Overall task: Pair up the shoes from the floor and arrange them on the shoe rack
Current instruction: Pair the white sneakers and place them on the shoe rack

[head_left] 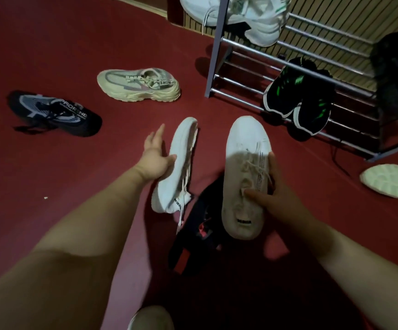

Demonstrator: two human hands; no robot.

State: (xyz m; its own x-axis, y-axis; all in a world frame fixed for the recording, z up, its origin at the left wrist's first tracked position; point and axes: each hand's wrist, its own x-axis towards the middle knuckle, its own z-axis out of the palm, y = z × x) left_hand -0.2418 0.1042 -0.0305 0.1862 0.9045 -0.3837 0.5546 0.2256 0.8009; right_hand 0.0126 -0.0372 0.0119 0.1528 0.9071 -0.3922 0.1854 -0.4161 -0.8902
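Head view: left hand (156,158) holds a white laced sneaker (181,153) tipped on its side; right hand (270,198) grips its upright, shadowed mate (245,136), thumb on the tongue.

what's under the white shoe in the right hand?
A black shoe with a pink-red patch, lying on the red floor. The white shoe held by the right hand covers its far part.

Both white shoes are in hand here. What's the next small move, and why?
Probably turn the tilted white shoe in the left hand upright beside the upright white shoe in the right hand: held apart and unaligned, they are not ready for the shoe rack.
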